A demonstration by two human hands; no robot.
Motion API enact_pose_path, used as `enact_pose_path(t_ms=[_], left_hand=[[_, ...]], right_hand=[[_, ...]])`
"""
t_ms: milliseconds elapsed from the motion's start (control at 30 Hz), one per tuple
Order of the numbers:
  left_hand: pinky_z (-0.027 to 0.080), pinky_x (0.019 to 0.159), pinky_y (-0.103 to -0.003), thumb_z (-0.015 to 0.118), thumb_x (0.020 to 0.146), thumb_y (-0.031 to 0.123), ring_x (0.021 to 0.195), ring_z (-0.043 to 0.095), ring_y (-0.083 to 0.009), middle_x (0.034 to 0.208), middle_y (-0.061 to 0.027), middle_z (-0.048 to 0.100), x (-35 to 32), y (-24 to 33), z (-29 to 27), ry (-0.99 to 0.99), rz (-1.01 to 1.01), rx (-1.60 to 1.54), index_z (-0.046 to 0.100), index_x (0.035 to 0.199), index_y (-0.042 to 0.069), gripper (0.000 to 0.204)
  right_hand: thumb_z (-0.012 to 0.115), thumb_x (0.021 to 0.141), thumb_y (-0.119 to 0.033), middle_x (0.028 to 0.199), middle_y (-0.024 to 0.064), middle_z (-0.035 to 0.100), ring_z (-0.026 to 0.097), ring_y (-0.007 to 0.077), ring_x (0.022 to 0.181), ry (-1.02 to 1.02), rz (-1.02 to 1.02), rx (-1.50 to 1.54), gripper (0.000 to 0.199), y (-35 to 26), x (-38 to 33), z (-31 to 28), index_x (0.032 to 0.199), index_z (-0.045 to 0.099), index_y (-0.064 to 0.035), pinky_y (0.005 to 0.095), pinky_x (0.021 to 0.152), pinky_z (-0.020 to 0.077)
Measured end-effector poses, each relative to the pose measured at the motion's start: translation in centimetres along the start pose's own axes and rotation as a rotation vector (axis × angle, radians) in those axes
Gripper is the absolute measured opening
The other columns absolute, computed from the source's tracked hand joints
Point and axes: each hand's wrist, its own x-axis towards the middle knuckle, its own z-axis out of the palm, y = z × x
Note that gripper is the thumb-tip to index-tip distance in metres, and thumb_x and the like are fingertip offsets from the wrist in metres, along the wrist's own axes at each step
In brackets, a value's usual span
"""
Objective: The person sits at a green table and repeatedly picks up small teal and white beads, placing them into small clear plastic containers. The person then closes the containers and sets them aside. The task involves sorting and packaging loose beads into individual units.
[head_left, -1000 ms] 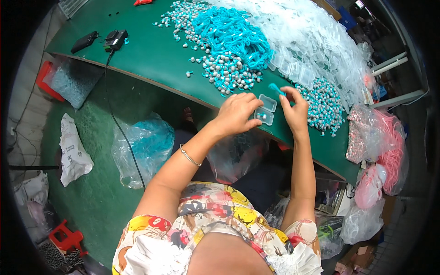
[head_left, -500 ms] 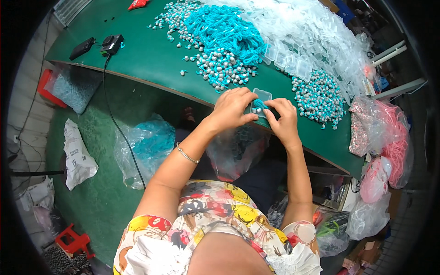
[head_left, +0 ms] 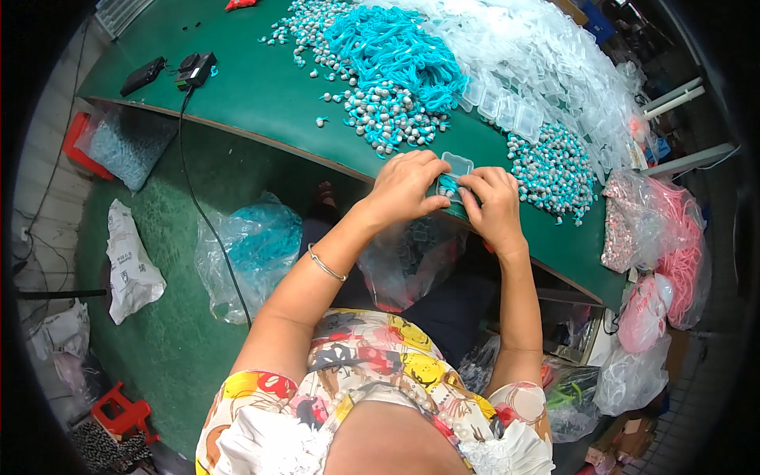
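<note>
Between my hands, at the table's front edge, is a small clear plastic box (head_left: 457,163) with its lid raised on the far side. Turquoise cord and pale bead-like pieces (head_left: 447,188) lie inside it. My left hand (head_left: 405,187) grips the box's left side, thumb at the near edge and fingers at the far one. From the right, my right hand (head_left: 492,199) holds it with thumb and fingertips bent over the box's rim. Just beyond my left hand lies a pile of grey bead-like pieces with turquoise ends (head_left: 392,115); a similar pile (head_left: 554,170) is beside my right hand.
Looped turquoise cords (head_left: 396,51) are heaped on the green table (head_left: 261,95), with a large mound of clear boxes (head_left: 546,63) to their right. A black device (head_left: 195,71) trails a cable off the edge. Bags of pink cord (head_left: 677,245) hang at the right end.
The turquoise cord that stood up between my fingers now sits lower in the box. My right fingers have shifted slightly over its rim. The whole view has moved a little.
</note>
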Motion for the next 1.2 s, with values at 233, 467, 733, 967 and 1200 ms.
enact_pose_path(t_ms=[233, 467, 733, 967, 1200], left_hand=[[0.047, 0.079, -0.041, 0.084, 0.069, 0.027, 0.091, 0.062, -0.0282, 0.095, -0.0067, 0.062, 0.0, 0.0, 0.0, 0.014, 0.041, 0.023, 0.062, 0.111, 0.01, 0.05], [0.046, 0.079, -0.042, 0.086, 0.067, 0.025, 0.092, 0.061, -0.0287, 0.093, -0.0058, 0.064, -0.1, 0.5, -0.3, 0.028, -0.058, -0.105, 0.055, 0.118, 0.009, 0.062], [0.044, 0.075, -0.04, 0.084, 0.069, 0.031, 0.088, 0.059, -0.027, 0.092, -0.0047, 0.063, -1.6, 1.4, 0.7, 0.175, -0.033, 0.129, 0.066, 0.099, 0.009, 0.041], [0.043, 0.074, -0.039, 0.082, 0.071, 0.029, 0.086, 0.058, -0.0267, 0.091, -0.0055, 0.063, -2.3, 1.9, 1.1, 0.229, 0.015, 0.188, 0.068, 0.103, 0.009, 0.04], [0.045, 0.073, -0.04, 0.078, 0.077, 0.024, 0.085, 0.059, -0.0276, 0.092, -0.007, 0.062, -1.7, 2.2, 0.3, 0.15, -0.024, 0.088, 0.065, 0.111, 0.008, 0.04]], right_hand=[[0.069, 0.086, -0.017, 0.096, 0.0092, 0.065, 0.06, 0.0295, 0.095, -0.062, 0.218, 0.04, 0.018, 2.9, 1.2, 1.7, 0.102, 0.069, -0.0086, 0.0435, 0.081, 0.0446], [0.075, 0.077, 0.002, 0.088, 0.0129, 0.063, 0.062, 0.03, 0.073, 0.116, 0.199, 0.207, 0.023, 1.2, 0.7, 1.3, 0.098, 0.065, -0.002, 0.0369, 0.062, 0.0507], [0.073, 0.077, 0.004, 0.087, 0.0132, 0.064, 0.064, 0.0313, 0.078, 0.258, 0.097, 0.14, 0.02, 0.6, -0.6, 1.6, 0.095, 0.065, -0.0014, 0.0387, 0.066, 0.0522], [0.073, 0.076, 0.005, 0.087, 0.0136, 0.065, 0.065, 0.0318, 0.079, 0.302, 0.001, 0.126, 0.021, -0.2, -1.3, 1.7, 0.094, 0.065, -0.0016, 0.0396, 0.067, 0.0531], [0.078, 0.072, -0.004, 0.099, 0.0161, 0.064, 0.064, 0.0347, 0.092, 0.203, -0.041, 0.153, 0.031, -1.4, -2.9, 1.7, 0.1, 0.064, -0.0013, 0.0418, 0.079, 0.0531]])
